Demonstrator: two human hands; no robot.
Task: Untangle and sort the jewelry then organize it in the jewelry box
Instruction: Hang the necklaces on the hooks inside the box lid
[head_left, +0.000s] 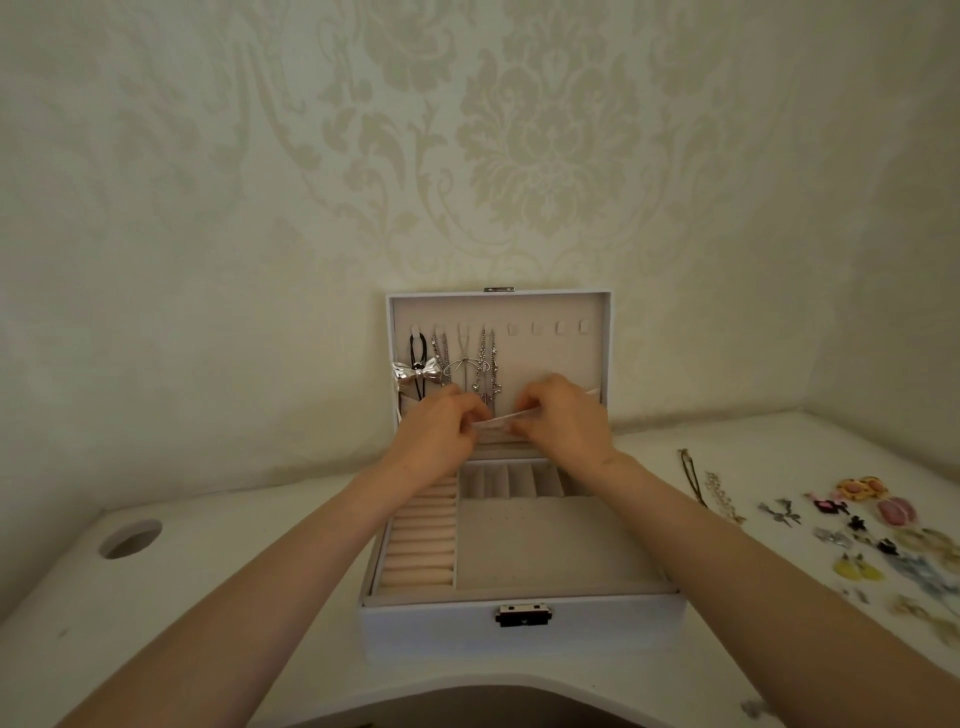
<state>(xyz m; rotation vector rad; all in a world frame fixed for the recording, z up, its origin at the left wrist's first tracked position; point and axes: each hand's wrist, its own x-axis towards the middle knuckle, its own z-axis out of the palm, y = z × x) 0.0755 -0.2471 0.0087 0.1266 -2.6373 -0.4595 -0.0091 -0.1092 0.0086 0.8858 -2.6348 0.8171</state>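
At the centre of the frame, the person's left hand (441, 434) and right hand (563, 423) meet in front of the raised lid. Their fingers are curled, and each hand pinches one end of a pale thin strip (501, 417) stretched between them. The strip looks like the soft rim of the pouch along the foot of the lid, but the hands hide where it joins, so that is not certain.

Just above the knuckles, thin silver-coloured necklaces (485, 364) hang from the four left hooks. Beside them a black cord carries a shiny silver bow (415, 374). Their lower ends drop behind the hands. The four small hooks (561, 327) to the right are bare.

Below the wrists lies the base of the white hinged jewelry box (441, 634), with beige ring rolls (421, 540) on its left side and a flat beige pad (550, 545) in the middle, neither holding anything that can be seen.

At the right edge of the frame, on the white table (208, 597), two loose chains (719, 493) lie near the box. Beyond them is a spread of small coloured earrings and brooches (883, 535).

The chains should be light, limp and quick to snag on each other. Each is probably best taken at its clasp end and lifted straight up. The earrings look small and possibly brittle, so a gentle fingertip pinch on the body should suit them.
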